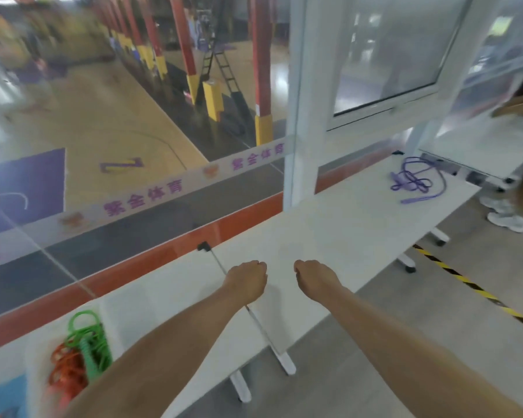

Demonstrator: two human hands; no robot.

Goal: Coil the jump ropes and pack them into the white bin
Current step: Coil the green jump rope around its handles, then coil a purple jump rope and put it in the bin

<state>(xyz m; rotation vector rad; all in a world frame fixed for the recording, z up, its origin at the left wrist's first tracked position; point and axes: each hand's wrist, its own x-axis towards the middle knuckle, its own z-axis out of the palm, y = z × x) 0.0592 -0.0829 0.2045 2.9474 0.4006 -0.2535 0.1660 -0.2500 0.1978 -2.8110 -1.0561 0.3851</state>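
Three ropes: a purple jump rope lies loosely tangled on the white table, well ahead and to the right of both hands; a green rope and an orange rope sit coiled in the white bin, near the left forearm.
Hands: left hand and right hand are side by side, apart, curled into loose fists over the table with nothing in them.
Surface: smooth pale tabletops, two joined at a metal seam (it runs under the left hand).
Room: a glass partition beyond the hands overlooks a wooden sports court; a white-framed window is ahead on the right.
Hard to make out: the bin is blurred and cut off by the left arm; a bystander's grey sneakers show far right.
Textures: the green rope is spiral-coiled plastic.
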